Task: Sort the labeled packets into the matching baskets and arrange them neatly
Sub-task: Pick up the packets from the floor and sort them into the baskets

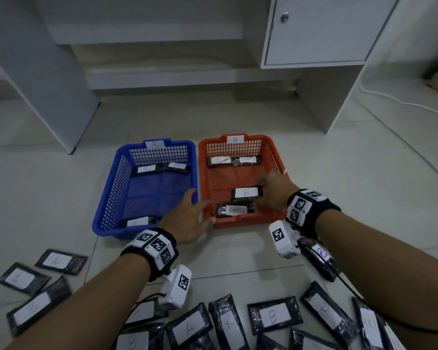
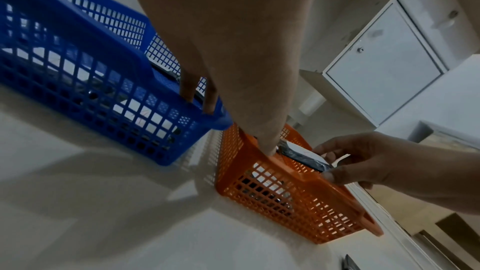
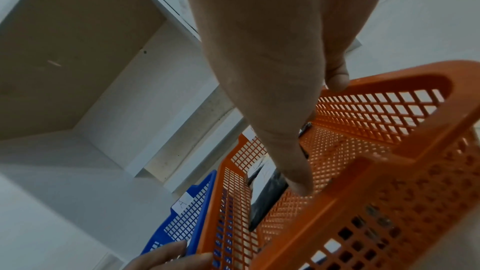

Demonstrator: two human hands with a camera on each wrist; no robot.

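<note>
Packet [image 1: 246, 193] marked B, black with a white label, held over the orange basket [image 1: 276, 157].
Right hand [image 1: 273, 189] pinches its right end between thumb and fingers, just above another B packet [image 1: 235, 210] by the near wall. Left hand [image 1: 191, 218] lies flat with fingers spread, thumb on the orange rim, fingertips on the blue basket [image 1: 106, 198].
</note>
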